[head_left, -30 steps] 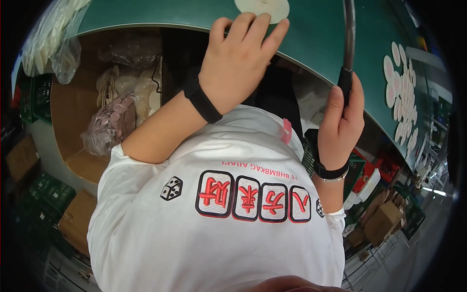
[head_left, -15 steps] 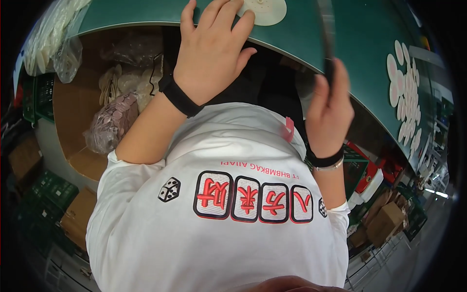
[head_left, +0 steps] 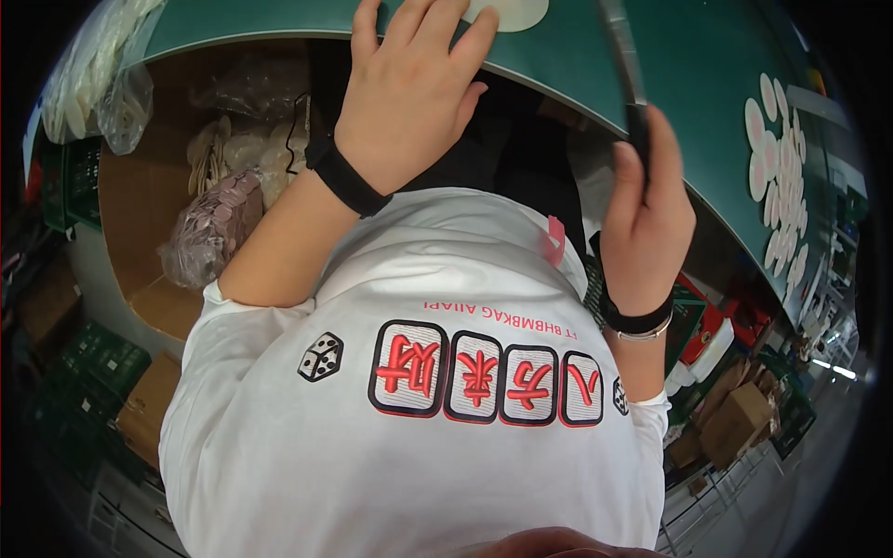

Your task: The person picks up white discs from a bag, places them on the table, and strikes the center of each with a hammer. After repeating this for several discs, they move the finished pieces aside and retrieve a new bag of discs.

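My left hand [head_left: 406, 88] lies on the near edge of the green table, palm down with the fingers spread. Its index fingertip overlaps the left side of a flat, cream-white round disc [head_left: 519, 13], which the top of the picture cuts off. Gripped in my right hand [head_left: 648, 219] is a knife [head_left: 625, 60] with a dark handle and a long grey blade that points away from me over the table. Thumb and fingers close around the handle. The blade is apart from the disc, to its right.
Many pale oval pieces [head_left: 779, 177] lie on the table's right side. Clear bags of pale pieces [head_left: 98, 79] hang at the far left. Below the table, a cardboard box [head_left: 139, 219] holds bagged pieces [head_left: 216, 223]. Green crates [head_left: 88, 367] and cartons [head_left: 739, 423] stand on the floor.
My right hand and the knife have shifted right and a little toward me. Less of the disc shows at the top edge. The left hand stays nearly in place.
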